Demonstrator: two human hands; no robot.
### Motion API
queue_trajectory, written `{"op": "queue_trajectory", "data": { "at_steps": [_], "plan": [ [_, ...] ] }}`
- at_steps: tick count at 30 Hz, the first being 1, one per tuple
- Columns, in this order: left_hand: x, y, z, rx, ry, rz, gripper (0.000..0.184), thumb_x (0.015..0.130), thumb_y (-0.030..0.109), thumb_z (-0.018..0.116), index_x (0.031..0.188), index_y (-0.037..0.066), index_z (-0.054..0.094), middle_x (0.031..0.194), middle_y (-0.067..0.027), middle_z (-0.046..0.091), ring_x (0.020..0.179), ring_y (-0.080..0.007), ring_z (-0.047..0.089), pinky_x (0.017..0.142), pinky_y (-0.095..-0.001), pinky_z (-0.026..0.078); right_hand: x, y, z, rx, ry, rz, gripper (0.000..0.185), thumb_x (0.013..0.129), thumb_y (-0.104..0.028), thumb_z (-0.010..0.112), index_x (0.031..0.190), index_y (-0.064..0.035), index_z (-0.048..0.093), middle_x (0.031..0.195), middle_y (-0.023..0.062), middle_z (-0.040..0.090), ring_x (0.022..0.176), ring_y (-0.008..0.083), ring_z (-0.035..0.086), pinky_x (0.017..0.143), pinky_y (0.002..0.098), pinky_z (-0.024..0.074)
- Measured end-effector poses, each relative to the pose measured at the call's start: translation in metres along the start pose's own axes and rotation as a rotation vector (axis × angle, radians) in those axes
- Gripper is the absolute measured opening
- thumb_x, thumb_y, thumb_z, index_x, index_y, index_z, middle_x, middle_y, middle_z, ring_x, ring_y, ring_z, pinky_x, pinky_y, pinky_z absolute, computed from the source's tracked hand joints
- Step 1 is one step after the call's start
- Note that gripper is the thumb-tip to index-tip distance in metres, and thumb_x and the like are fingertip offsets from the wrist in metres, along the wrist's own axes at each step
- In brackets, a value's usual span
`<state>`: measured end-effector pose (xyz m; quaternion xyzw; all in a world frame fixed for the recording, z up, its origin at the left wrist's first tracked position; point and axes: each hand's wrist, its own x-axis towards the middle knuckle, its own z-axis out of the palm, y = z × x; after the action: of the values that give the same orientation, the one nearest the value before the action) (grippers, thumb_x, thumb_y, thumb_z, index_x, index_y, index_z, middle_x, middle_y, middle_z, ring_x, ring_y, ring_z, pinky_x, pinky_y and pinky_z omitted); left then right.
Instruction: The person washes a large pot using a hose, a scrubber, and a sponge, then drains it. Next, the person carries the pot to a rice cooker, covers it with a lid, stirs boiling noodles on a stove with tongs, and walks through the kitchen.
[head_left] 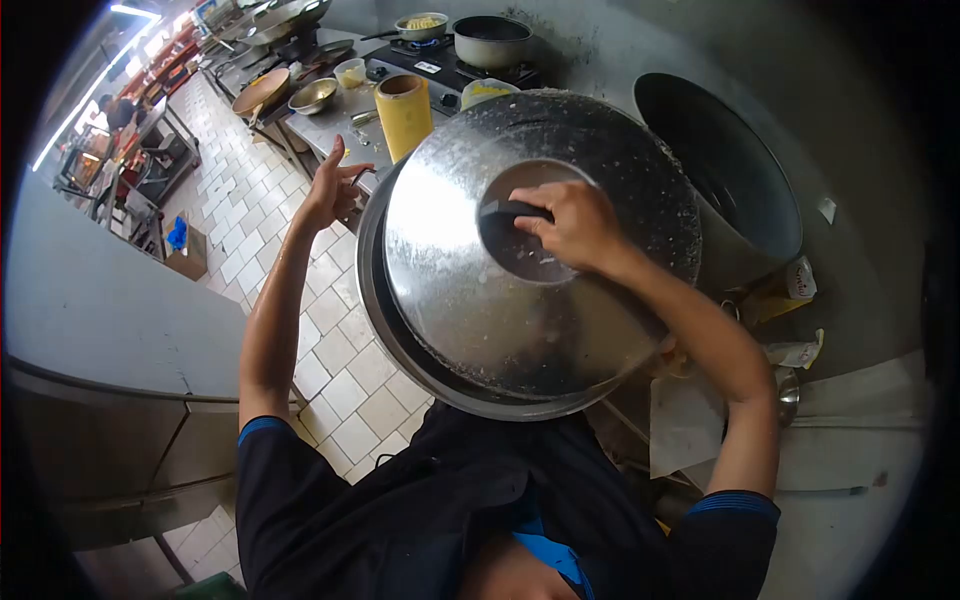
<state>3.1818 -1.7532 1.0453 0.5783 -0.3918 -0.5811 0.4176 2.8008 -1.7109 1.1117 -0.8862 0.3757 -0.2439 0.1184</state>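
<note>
My right hand (570, 222) is closed round the black handle (512, 209) of a large, round, shiny metal pot lid (440, 290). White specks dot the lid's surface. Beneath it is a wide metal pot (372, 300), whose rim shows along the left and bottom, with a dark gap between rim and lid. The pot's contents are hidden. To the left of the rim, my left hand (335, 188) is raised, thumb up and fingers apart, with nothing visible in it. A small dark curved piece shows by its fingertips, too small to name.
A yellow cylinder (404, 115) stands on the counter behind the pot, near a metal bowl (313, 96). Farther back are a white pan (492, 42) and a pan with yellow food (421, 26). A large empty-looking vessel (720, 170) leans at right. Tiled floor (345, 390) lies left.
</note>
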Motion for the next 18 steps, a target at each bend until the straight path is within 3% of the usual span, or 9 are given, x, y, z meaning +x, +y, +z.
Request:
{"op": "queue_trajectory", "data": {
  "at_steps": [9, 18],
  "plan": [
    [0.001, 0.002, 0.005, 0.129, 0.03, 0.01, 0.101, 0.08, 0.082, 0.03, 0.135, -0.001, 0.044, 0.049, 0.0068, 0.028, 0.041, -0.0061, 0.022, 0.041, -0.0255, 0.013, -0.013, 0.019, 0.022, 0.167, -0.025, 0.019, 0.033, 0.077, -0.025, 0.072, 0.106, -0.0101, 0.07, 0.104, 0.0127, 0.068, 0.096, 0.029, 0.065, 0.084, 0.0357, 0.0503],
    [0.001, 0.009, 0.013, 0.135, 0.102, 0.024, 0.084, 0.085, 0.075, 0.038, 0.128, 0.004, 0.055, 0.05, 0.0084, 0.023, 0.039, -0.0058, 0.019, 0.041, -0.0248, 0.013, -0.016, 0.018, 0.013, 0.251, -0.045, 0.047, 0.035, 0.076, -0.026, 0.074, 0.107, -0.0113, 0.07, 0.106, 0.0124, 0.067, 0.097, 0.0278, 0.065, 0.087, 0.0339, 0.05]
  ]
}}
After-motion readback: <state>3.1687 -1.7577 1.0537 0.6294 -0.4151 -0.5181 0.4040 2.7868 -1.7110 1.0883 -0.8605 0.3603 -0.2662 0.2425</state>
